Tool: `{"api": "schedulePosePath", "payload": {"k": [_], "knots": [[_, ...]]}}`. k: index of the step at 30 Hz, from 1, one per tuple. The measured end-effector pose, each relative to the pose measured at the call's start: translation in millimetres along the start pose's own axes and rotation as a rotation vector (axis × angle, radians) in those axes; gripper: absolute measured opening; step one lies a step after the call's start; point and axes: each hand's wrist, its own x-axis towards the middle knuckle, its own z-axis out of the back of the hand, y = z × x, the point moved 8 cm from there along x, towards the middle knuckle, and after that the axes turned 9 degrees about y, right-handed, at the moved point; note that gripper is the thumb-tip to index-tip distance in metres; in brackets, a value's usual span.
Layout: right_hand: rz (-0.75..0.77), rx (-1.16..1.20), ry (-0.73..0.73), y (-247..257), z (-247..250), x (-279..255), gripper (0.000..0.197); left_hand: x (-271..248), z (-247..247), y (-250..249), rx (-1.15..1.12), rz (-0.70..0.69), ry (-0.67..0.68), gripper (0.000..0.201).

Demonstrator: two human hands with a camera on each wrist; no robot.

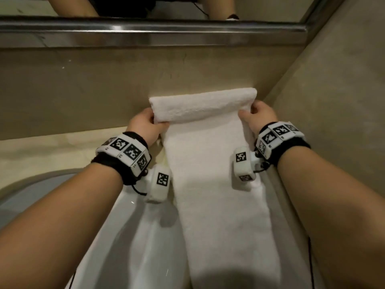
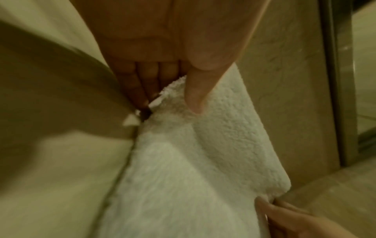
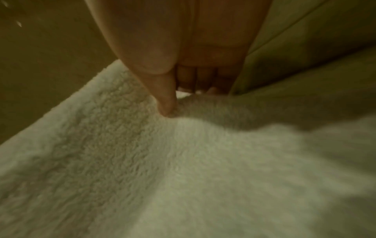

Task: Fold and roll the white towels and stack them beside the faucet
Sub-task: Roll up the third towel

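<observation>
White towel (image 1: 216, 184) laid lengthwise on the counter (image 1: 52, 147), far end turned over into a short roll (image 1: 203, 106) against the beige backsplash (image 1: 83, 84). Left hand (image 1: 145, 127) clamped on the left end of the roll: thumb (image 2: 195, 90) on top of the pile, fingers (image 2: 146, 83) curled beneath the edge. Right hand (image 1: 258, 117) clamped on the right end likewise, thumb (image 3: 165, 96) pressed into the fold, fingers (image 3: 203, 78) tucked under. Flat remainder of the towel running back between both wrists, overhanging the white basin (image 1: 129, 236) just below the left hand. Metal ledge (image 1: 145, 30) and mirror beyond both hands. Side wall (image 1: 333, 80) just right of the right hand.
</observation>
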Motion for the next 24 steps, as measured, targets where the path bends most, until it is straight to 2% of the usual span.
{"api": "schedulePosePath", "payload": {"k": [2,4,8,10,14,17,20,24], "knots": [[-0.097,-0.109,0.054,-12,-5,-1,0.034,-4,-6,5,0.059,0.033,0.042,0.039],[-0.142,-0.132,0.072,-19,-5,-6,0.042,-8,-5,11,0.068,0.079,0.023,0.044],[-0.077,-0.129,0.034,-13,13,-33,0.045,-31,1,12,0.031,0.097,-0.036,0.053],[-0.019,-0.165,0.052,-7,22,-59,0.043,-55,-4,5,0.062,0.072,-0.012,0.052],[0.136,-0.152,0.08,-4,31,-136,0.034,-133,-40,-16,0.219,-0.068,0.176,0.032],[0.257,-0.223,0.128,-17,28,-210,0.028,-215,-79,-23,0.374,-0.192,0.362,0.021],[0.343,-0.252,0.202,-42,16,-281,0.021,-293,-116,-17,0.575,-0.279,0.508,0.021],[0.369,-0.283,0.297,-93,-5,-361,0.017,-375,-165,5,0.788,-0.362,0.664,0.027]]}}
